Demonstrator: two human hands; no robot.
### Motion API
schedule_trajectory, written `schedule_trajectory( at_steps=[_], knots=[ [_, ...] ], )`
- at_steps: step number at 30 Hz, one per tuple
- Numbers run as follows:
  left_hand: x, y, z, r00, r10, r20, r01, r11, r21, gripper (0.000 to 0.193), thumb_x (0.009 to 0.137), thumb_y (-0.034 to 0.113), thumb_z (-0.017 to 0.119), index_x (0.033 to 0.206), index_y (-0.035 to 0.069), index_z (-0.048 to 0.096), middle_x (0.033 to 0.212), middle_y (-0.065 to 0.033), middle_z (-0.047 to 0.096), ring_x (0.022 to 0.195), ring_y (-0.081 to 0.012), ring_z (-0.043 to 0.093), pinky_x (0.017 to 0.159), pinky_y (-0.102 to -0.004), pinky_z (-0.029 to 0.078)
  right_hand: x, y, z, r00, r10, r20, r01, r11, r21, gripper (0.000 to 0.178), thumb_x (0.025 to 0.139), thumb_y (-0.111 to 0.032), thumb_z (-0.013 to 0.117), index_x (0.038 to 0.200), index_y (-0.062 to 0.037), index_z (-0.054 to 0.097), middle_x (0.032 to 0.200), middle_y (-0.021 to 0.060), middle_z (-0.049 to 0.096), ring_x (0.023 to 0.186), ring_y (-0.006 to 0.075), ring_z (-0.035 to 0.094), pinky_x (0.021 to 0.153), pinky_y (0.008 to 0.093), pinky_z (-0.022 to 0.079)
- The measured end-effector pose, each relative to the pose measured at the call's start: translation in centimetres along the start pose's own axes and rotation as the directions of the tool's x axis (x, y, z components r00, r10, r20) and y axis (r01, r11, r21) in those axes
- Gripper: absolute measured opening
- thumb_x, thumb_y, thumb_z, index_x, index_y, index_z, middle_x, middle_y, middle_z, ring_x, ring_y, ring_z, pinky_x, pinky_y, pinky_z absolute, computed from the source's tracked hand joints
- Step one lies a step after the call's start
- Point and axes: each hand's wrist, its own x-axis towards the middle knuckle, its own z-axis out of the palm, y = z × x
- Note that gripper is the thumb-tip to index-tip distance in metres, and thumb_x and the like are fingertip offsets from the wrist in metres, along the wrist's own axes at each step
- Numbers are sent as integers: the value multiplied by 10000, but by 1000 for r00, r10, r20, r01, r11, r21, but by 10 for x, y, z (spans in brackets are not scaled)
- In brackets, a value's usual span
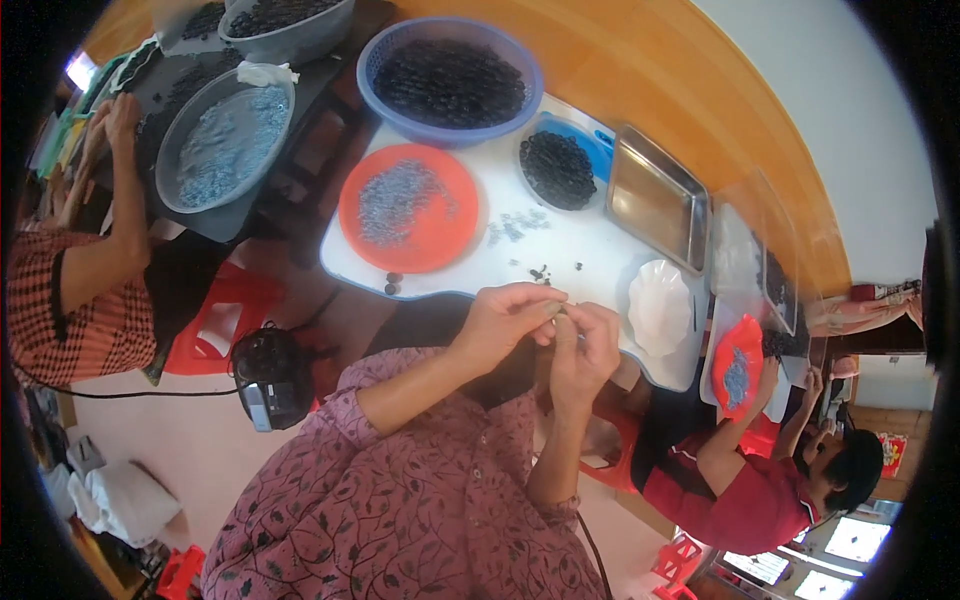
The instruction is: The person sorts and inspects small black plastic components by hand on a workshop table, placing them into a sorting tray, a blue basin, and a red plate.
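Observation:
My left hand and my right hand meet just past the near edge of the white table. Both are closed in a pinch, fingertips together around something too small to make out. Just beyond them a few tiny dark pieces lie on the table. Small clear pieces are scattered farther back. To the left sits an orange-red plate with a heap of pale bluish pieces. A white scalloped dish rests right of my hands.
At the back stand a purple basket of dark pieces, a bowl of black pieces and a metal tray. Co-workers sit at either side, one by a grey tub, another by a red dish. A black bag is at my left.

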Motion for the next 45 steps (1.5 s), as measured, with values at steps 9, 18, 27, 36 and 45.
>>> schedule_trajectory(
  at_steps=[9,18,27,36,45],
  knots=[
    [-1,10,3,999,23,32,-26,994,104,212,947,55,572,1131,-14,654,886,-69,684,729,-98,646,674,-240,563,0,6,-5,999,41,12,-41,998,53,116,829,50,666,933,18,625,926,112,587,801,181,582,705,272,485],
    [-2,12,8,999,-18,27,18,1000,9,211,949,49,568,1133,-21,644,867,-68,680,725,-102,648,674,-239,564,-1,2,-9,998,57,5,-57,989,133,168,827,72,665,986,22,643,936,95,594,822,148,582,708,243,483],
    [-9,6,10,990,142,14,-142,971,192,200,953,34,556,1120,-29,647,844,-48,668,723,-83,615,686,-223,537,-2,-2,-9,998,57,16,-58,994,97,136,827,93,640,944,25,622,940,103,591,781,145,595,680,248,499],
    [-17,9,4,994,108,-22,-101,975,196,226,934,64,608,1131,-41,646,858,-49,675,739,-79,620,700,-224,534,-7,-7,-3,996,-13,84,12,1000,9,149,812,77,653,939,15,606,919,133,582,731,220,622,628,299,527],
    [-14,10,-7,1000,0,-6,1,978,208,263,919,89,639,1131,-66,633,903,-74,681,760,-94,634,707,-232,543,-10,-15,2,987,90,129,-99,993,64,149,849,97,601,973,16,616,919,115,580,725,196,623,618,289,536]
  ],
)
